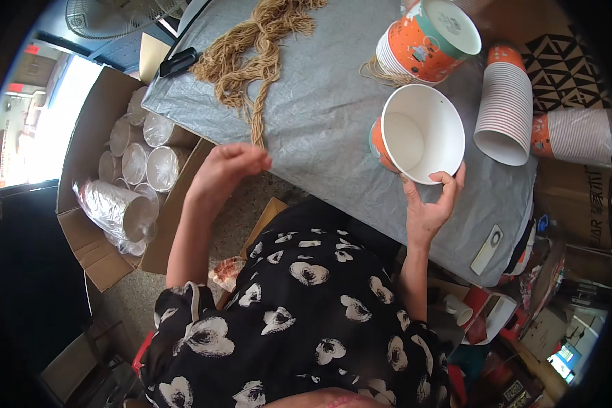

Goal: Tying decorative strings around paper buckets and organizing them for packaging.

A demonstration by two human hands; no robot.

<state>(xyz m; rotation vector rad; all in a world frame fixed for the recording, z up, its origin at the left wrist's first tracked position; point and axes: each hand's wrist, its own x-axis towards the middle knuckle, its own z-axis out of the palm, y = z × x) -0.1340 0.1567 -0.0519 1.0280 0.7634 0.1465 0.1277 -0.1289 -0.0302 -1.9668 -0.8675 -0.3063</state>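
At the table's near edge, my right hand (430,209) grips the rim of a large paper bucket (404,139), thumb outside and fingers by the lip. The bucket is tilted, its bare white inside facing me, with orange and green print on its outer wall. My left hand (230,168) is raised at the table's left edge, fingers pressed together. Whatever they pinch, if anything, is too small to make out. Just beyond those fingertips hangs the tail of a loose bundle of tan cords (258,61). A black clip-like object (178,62) touches the bundle's left side.
Upside-down nested buckets (415,51) stand behind the held one, tan strands beside them. Stacked paper cups (504,112) and a wrapped stack (574,138) lie at right. A phone-like object (487,249) rests near the right edge. Left of the table, a carton (88,241) holds plastic-wrapped cups.
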